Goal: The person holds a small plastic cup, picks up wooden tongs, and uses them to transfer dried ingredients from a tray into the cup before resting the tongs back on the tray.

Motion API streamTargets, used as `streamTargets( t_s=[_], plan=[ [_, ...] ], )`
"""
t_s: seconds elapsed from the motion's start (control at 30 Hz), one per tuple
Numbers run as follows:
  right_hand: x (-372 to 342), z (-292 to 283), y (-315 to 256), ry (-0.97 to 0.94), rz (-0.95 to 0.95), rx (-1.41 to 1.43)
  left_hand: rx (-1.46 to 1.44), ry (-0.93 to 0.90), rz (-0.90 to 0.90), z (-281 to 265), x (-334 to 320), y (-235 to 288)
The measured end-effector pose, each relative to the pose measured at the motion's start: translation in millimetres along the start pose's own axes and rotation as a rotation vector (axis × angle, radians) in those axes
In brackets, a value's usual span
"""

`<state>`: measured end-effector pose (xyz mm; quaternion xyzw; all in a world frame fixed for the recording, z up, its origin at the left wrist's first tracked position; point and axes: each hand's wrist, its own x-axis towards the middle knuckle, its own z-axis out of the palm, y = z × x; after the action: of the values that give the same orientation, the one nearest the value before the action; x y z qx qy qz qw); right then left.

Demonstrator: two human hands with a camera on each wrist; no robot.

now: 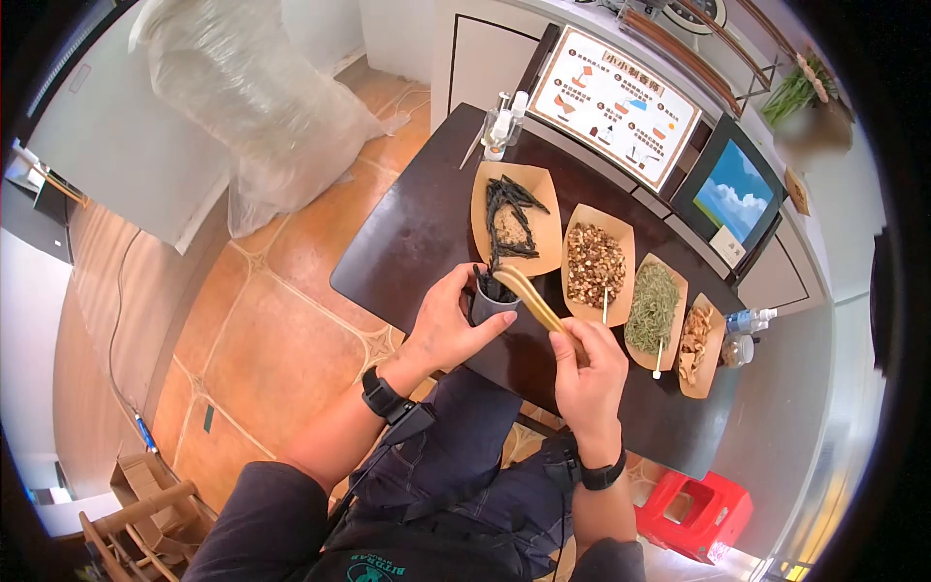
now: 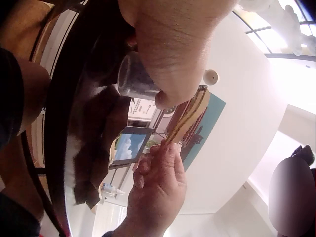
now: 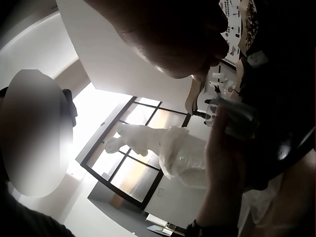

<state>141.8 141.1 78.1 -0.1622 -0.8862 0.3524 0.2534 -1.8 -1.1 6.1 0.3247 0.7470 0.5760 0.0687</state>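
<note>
My left hand (image 1: 441,325) grips a small clear cup (image 1: 490,309) near the table's front edge, fingers and thumb around its sides. Dark, dried strips (image 1: 496,285) stick up from the cup's mouth. In my right hand (image 1: 593,378) are wooden tongs (image 1: 533,301), pinched near their rear end, with their tips over the cup's rim beside the strips. The left wrist view shows the tongs (image 2: 187,121) slanting up from the right hand (image 2: 160,185), and the see-through cup (image 2: 134,79) partly covered by the left hand. Just beyond the cup lies a paper tray (image 1: 546,189) with more dark strips.
More paper trays stand in a row to the right, holding brown chopped bits (image 1: 595,264), green dried herb (image 1: 655,306) and tan slices (image 1: 693,344). Clear bottles (image 1: 498,131) stand at the back left. An instruction board (image 1: 616,107) and a framed picture (image 1: 732,194) line the back.
</note>
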Motion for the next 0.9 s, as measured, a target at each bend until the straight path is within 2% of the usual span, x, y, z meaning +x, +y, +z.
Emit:
streamTargets(
  t_s=[0.13,0.27,0.33,0.4,0.47,0.6,0.8,0.9],
  plan=[
    [-9,-7,0,-0.058,0.057,0.017,0.001,-0.016,-0.038,-3,1,6],
    [-5,-14,7,-0.016,0.090,0.016,-0.006,-0.016,-0.030,-1,0,2],
    [4,-13,14,0.093,0.060,-0.113,-0.010,-0.008,-0.016,-1,0,4],
    [20,-13,19,0.078,0.098,-0.152,-0.013,-0.015,-0.021,-1,0,5],
    [35,-6,34,0.041,0.050,-0.342,-0.016,-0.024,-0.023,-1,0,7],
    [63,12,37,-0.003,0.077,-0.514,-0.011,-0.028,-0.026,-1,0,6],
    [83,31,34,-0.080,0.069,-0.655,-0.024,-0.040,-0.041,-2,-1,4],
    [83,31,37,-0.039,0.028,-0.622,-0.021,-0.040,-0.028,-2,0,3]
  ],
)
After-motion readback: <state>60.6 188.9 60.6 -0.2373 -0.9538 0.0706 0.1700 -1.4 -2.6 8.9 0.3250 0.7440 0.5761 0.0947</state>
